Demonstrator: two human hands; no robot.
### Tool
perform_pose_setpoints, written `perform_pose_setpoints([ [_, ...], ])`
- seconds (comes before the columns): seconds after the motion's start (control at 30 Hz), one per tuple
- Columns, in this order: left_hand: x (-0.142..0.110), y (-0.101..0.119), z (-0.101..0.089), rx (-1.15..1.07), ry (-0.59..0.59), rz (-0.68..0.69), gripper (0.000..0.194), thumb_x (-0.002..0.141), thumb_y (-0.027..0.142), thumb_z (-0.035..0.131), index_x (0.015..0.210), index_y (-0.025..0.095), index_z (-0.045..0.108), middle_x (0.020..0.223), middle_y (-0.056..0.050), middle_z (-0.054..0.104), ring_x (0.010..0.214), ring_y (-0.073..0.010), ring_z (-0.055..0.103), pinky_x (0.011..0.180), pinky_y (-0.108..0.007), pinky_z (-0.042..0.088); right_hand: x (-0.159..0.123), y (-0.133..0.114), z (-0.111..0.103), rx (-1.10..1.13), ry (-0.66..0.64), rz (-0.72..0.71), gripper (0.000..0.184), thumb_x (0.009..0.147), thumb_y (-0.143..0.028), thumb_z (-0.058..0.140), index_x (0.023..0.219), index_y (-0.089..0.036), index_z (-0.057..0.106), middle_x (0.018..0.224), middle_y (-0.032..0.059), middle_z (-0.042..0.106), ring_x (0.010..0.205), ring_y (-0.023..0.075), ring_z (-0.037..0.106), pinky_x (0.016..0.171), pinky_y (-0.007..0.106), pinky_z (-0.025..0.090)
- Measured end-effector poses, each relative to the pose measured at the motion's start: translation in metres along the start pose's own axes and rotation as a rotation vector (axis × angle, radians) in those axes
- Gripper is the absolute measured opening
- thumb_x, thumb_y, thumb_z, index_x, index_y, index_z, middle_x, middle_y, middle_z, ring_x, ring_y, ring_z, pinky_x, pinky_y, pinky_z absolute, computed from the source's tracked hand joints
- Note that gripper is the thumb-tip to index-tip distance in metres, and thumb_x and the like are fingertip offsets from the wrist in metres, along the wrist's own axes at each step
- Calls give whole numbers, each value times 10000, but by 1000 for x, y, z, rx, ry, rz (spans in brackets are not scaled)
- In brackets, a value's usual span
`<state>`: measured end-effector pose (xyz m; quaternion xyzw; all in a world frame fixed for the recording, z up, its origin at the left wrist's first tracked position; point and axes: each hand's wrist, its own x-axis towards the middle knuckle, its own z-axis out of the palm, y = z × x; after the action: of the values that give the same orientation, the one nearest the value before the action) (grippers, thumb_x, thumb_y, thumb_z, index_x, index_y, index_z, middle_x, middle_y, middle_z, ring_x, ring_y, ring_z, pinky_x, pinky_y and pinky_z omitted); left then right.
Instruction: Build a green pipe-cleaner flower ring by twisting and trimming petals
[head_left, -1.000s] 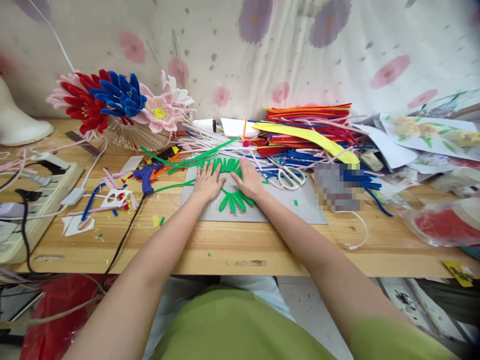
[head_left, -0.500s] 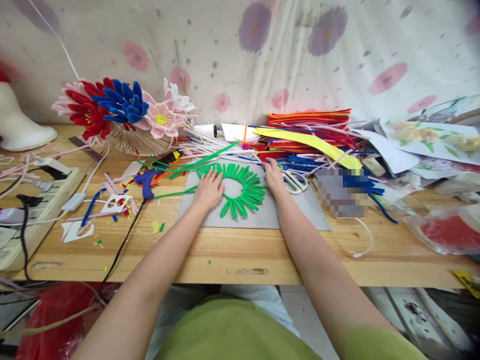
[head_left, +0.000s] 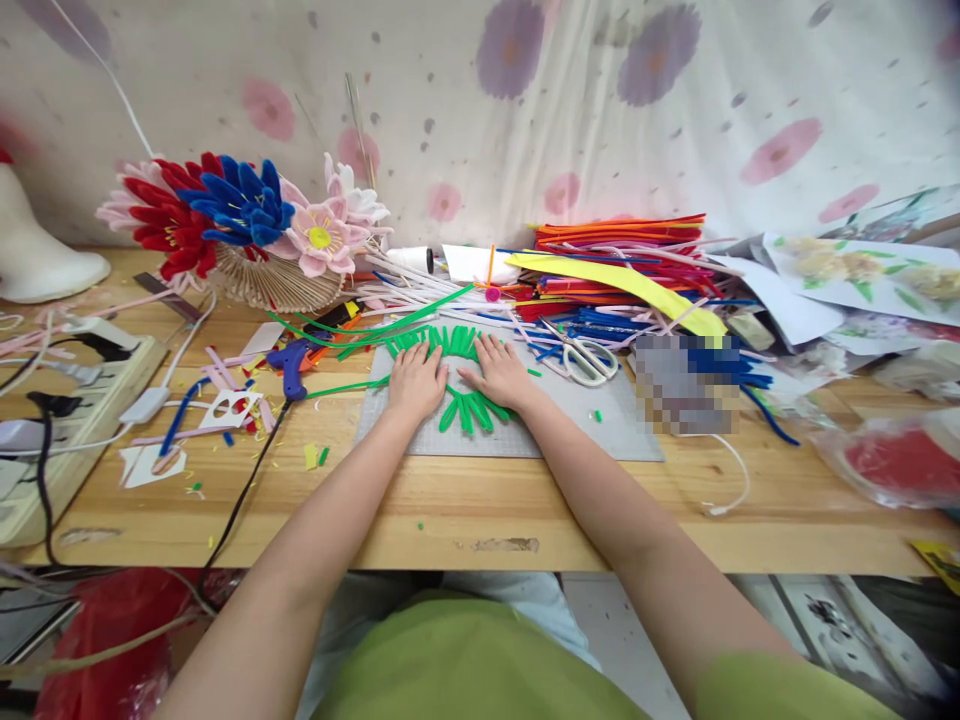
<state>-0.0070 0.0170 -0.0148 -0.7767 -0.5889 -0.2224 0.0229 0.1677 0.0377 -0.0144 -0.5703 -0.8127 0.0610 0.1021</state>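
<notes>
A ring of green pipe-cleaner loops (head_left: 471,412) lies flat on the grey cutting mat (head_left: 585,430). My left hand (head_left: 418,380) rests flat on the ring's left side, fingers stretched out. Over its right side lies my right hand (head_left: 501,374), palm down with the fingers spread, hiding that stretch of loops. Long green stems (head_left: 349,388) run left from the ring, passing by my left hand. White-handled scissors (head_left: 589,362) lie on the mat to the right of my right hand.
A blue glue gun (head_left: 291,366) with a black cord lies left among scraps. Behind are fuzzy flowers (head_left: 244,205) and heaped coloured pipe cleaners (head_left: 615,235). A power strip (head_left: 97,430) stands at far left. A pixelated patch (head_left: 679,385) covers something on the right.
My right hand moved right, off the ring to near the scissors, then came back left onto the ring's right side. My left hand stayed on the left side.
</notes>
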Motion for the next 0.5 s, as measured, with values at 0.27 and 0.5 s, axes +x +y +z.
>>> perform_pose_setpoints([
  [0.27, 16, -24, -27, -86, 205, -133, 349, 879, 300, 392, 1142, 174, 584, 1223, -112, 570, 1133, -249, 512, 969, -397, 414, -1, 2, -1, 36, 144, 8, 680, 892, -564, 256, 1399, -122, 354, 1454, 117, 348, 1373, 256, 244, 1112, 466, 166],
  [0.5, 38, -95, -77, 242, -36, -193, 226, 779, 215, 581, 983, 128, 624, 1004, -113, 616, 1006, -295, 544, 907, -492, 428, -3, 17, -15, 149, 443, 61, 512, 924, -417, 254, 1222, -116, 542, 1174, 135, 602, 1119, 244, 490, 998, 394, 324],
])
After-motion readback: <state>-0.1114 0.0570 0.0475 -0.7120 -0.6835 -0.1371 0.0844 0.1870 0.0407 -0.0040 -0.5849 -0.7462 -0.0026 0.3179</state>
